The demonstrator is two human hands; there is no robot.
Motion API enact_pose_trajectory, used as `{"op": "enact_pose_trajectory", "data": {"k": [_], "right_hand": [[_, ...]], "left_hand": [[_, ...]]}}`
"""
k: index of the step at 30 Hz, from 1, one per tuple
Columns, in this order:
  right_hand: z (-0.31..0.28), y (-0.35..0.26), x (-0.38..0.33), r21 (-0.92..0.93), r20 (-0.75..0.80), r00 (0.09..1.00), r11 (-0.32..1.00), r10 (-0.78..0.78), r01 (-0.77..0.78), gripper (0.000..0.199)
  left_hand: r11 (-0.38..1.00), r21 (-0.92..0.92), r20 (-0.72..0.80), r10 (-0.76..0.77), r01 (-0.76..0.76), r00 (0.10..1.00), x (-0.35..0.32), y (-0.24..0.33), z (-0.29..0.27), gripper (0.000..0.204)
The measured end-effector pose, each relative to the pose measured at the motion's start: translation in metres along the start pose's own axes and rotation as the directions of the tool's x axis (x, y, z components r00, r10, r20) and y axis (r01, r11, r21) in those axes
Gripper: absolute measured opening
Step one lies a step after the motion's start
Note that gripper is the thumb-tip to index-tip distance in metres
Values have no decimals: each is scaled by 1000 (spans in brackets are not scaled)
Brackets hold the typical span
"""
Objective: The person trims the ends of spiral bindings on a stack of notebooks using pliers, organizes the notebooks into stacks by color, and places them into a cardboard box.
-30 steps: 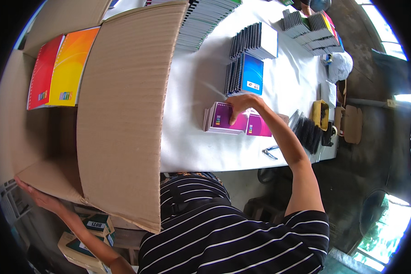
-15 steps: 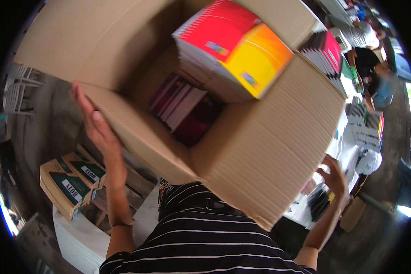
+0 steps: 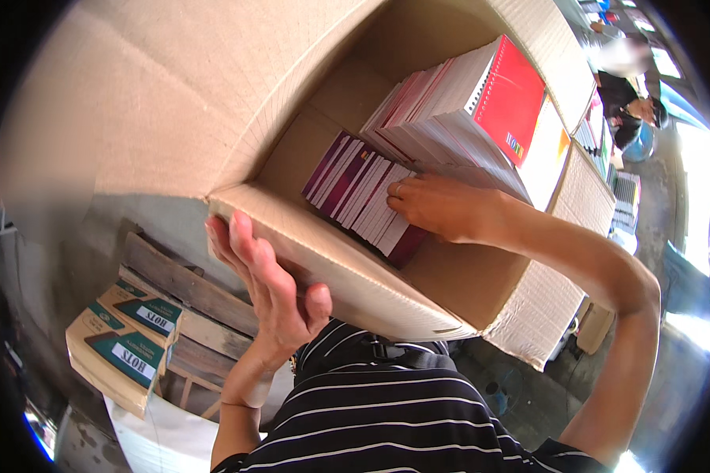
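A big brown cardboard box point(image 3: 347, 272) fills the upper view, its flaps up. Inside it a row of maroon and pink notebooks point(image 3: 355, 189) stands on edge, and behind them a taller stack of spiral notebooks with a red cover point(image 3: 481, 102) leans. My right hand point(image 3: 442, 206) reaches into the box and rests flat on the maroon notebooks, fingers together, a ring on one finger. My left hand point(image 3: 268, 288) is spread against the outside of the box's near wall, palm pressed to the cardboard.
Below left, wrapped packs of books point(image 3: 118, 347) lie on a wooden pallet point(image 3: 189, 296) with a white sack point(image 3: 162, 433) beside it. Another person point(image 3: 627, 94) sits at the far upper right near more stacked books point(image 3: 631, 197).
My right hand has come from the table outside the box into the box, onto the maroon notebooks. My left hand has slid along the box's near wall. The view has swung closer to the box.
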State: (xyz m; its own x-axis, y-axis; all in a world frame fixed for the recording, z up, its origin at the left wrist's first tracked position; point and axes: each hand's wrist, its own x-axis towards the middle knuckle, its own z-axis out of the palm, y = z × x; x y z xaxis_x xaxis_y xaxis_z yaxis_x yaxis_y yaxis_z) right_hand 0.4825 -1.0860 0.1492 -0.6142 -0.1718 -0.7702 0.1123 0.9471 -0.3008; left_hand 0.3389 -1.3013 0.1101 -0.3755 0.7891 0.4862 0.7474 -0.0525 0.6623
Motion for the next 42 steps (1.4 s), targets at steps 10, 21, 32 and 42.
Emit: {"op": "enact_pose_trajectory", "data": {"k": [10,21,32,42], "right_hand": [[36,10,55,-137,33,999,991,19,-15,91],[26,19,55,-69,94,996,998,9,-2,101],[16,13,40,-41,100,995,999,-7,11,89],[11,4,24,27,105,994,1000,12,-15,87]], "left_hand": [[988,96,140,105,-119,985,0,-5,-14,72],[977,151,197,120,-151,973,0,-8,-17,68],[966,172,206,155,-192,966,-3,-11,-15,64],[963,181,187,166,-200,968,-3,-11,-12,62]]}}
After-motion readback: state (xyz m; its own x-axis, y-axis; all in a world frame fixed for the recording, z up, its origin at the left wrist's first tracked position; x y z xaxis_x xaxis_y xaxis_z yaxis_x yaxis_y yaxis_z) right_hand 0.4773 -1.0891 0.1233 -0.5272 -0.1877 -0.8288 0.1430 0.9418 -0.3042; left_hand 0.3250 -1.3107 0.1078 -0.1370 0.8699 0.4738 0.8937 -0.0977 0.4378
